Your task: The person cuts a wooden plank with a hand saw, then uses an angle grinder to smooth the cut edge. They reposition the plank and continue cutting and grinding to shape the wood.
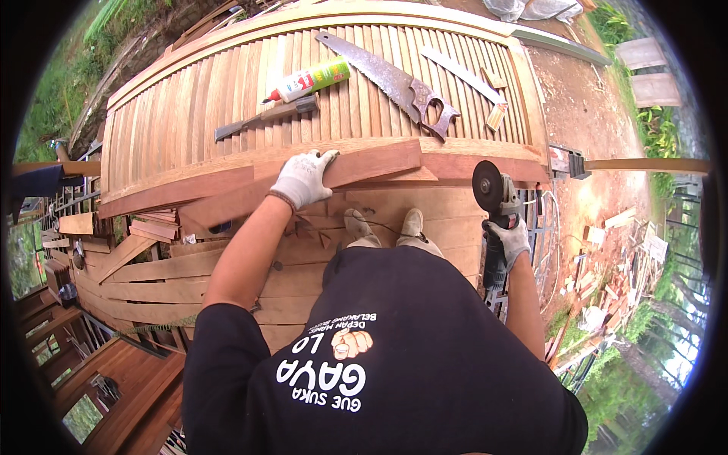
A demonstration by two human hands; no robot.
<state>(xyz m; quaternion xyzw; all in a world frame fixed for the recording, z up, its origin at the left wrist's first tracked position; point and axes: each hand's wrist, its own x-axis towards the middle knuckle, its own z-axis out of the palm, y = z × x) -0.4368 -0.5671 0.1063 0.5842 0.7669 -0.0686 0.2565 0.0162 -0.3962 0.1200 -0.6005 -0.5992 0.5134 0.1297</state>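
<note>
Across the centre of the frame, a reddish-brown, straight-sided wooden board [375,163] slants over the near edge of a pale wooden louvred panel [182,133]. My white-gloved left hand [303,178] is closed over the board mid-length, probably for balance, since both ends run well past my grip; whether the board also rests on the panel, I cannot tell.

Right of centre, my white-gloved right hand [512,239] is wrapped around a black-and-grey angle grinder [494,262]. Dark round disc [487,186] points away from me, apart from the board; likely held by the body to keep fingers behind the cutting edge. Spinning or not: cannot tell.

Top centre, on the slats: rusty-bladed handsaw [387,80], white-and-green bottle with red tip [311,80], narrow chisel-like tool [265,117], silver-bladed try square [462,72]. All within reach, presumably parked there for that reason.
</note>
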